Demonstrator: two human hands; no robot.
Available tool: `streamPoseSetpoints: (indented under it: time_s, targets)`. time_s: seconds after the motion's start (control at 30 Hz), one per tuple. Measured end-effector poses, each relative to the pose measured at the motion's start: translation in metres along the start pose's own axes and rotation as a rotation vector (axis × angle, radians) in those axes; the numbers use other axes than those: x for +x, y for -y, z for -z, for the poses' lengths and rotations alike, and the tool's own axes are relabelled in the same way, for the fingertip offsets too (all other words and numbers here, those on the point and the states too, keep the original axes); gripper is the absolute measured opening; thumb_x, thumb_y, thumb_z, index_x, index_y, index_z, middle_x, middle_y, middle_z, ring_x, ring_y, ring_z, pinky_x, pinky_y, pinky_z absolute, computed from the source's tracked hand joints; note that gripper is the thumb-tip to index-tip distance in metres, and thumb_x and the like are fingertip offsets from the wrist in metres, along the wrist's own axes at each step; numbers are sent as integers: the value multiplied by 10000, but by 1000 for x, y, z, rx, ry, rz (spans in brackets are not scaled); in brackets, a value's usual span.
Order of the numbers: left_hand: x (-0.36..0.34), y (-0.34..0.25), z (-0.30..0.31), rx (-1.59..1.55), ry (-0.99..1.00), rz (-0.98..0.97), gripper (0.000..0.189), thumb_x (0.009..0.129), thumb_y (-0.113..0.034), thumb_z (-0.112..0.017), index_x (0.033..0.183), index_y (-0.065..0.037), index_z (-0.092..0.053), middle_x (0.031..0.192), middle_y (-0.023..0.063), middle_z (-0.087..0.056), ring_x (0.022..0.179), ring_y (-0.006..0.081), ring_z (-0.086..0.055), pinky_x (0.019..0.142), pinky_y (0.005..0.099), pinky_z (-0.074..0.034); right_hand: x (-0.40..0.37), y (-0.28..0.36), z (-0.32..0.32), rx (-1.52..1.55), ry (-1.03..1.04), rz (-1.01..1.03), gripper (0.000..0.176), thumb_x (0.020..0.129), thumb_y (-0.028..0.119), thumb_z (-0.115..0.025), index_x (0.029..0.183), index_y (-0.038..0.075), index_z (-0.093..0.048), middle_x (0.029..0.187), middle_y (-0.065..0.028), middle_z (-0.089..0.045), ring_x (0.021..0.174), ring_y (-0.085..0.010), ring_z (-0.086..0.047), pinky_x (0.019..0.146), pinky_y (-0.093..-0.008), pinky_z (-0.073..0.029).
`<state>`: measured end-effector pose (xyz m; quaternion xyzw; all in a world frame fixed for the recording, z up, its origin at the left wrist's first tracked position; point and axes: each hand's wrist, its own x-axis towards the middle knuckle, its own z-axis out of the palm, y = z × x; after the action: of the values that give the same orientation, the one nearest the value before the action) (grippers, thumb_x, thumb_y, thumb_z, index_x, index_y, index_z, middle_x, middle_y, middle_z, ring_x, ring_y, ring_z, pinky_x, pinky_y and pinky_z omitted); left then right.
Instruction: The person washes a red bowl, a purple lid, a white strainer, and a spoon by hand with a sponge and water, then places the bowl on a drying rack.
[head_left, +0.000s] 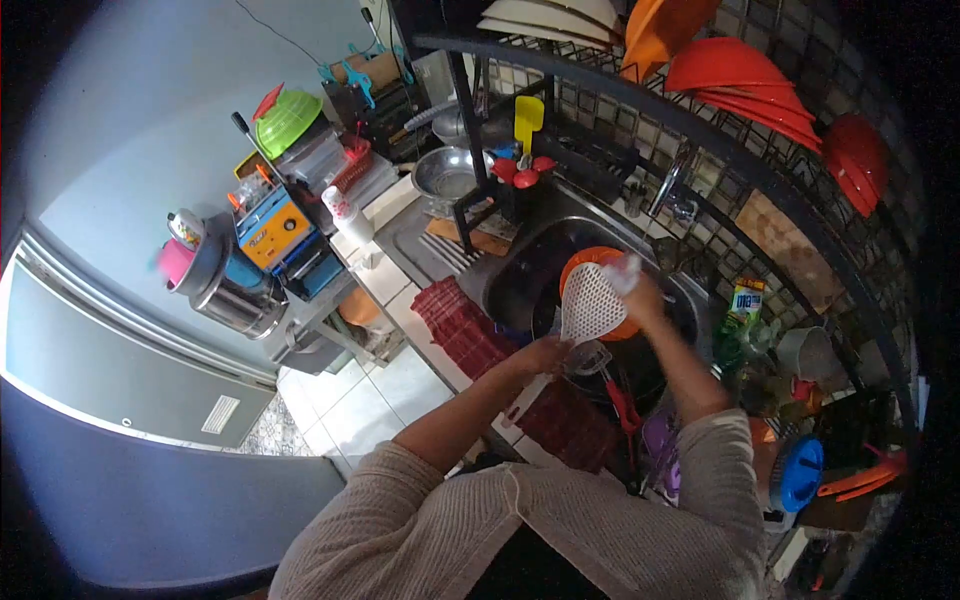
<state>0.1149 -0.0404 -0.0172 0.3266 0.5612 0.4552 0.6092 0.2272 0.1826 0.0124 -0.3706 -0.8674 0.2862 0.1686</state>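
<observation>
Through the head camera, I see my left hand [545,354] with fingers closed around the handle of the white perforated skimmer [592,303], which is above the grey metal sink [520,262], partly covering the round orange bowl [588,257]. My right hand [643,300] holds a pale crumpled thing [622,275], too blurred to identify. A wet grip could, I think, let the skimmer slip.

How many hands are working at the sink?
2: the left hand holds the white skimmer near its perforated head; the right hand, beside that head, holds something whitish, too blurred to name.
</observation>
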Motion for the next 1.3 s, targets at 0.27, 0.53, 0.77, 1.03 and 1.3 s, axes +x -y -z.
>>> streamPoseSetpoints:
  time_s: [0.27,0.53,0.77,1.03,1.3]
  targets:
    - [-34,17,-8,-56,25,57,286,913,-358,-430,1032,-100,-467,743,-15,-484,559,102,-448,484,251,-380,-36,47,-52,-377,-51,401,430,846,425,-376,885,55,-592,821,-156,-627,770,-330,-606,672,-440,-466]
    - [-50,7,-8,-263,30,49,217,909,-318,-436,911,-108,-492,646,-27,-450,488,83,-428,414,230,-362,-56,55,-52,-594,-17,615,343,836,323,-455,1008,36,-527,1112,-191,-519,985,-370,-504,806,-525,-376]
    - [-29,2,-11,-166,-61,-107,206,914,-289,-438,921,-87,-480,621,-23,-449,473,85,-421,414,228,-356,-64,78,-45,-101,61,308,311,900,307,-349,943,24,-471,851,-240,-534,787,-430,-536,720,-487,-428]
    - [-27,-15,-9,-240,96,-71,214,920,-290,-425,951,-84,-472,598,-24,-432,447,91,-407,402,233,-327,-65,88,-26,-232,75,249,244,850,218,-415,954,11,-492,941,-227,-573,900,-389,-548,794,-465,-427]
    - [-46,-37,-16,159,87,-280,204,915,-297,-430,931,-97,-465,664,-21,-449,479,76,-401,409,234,-320,-49,106,46,-530,-125,122,181,775,184,-485,861,34,-537,839,-195,-595,843,-352,-582,684,-467,-450]
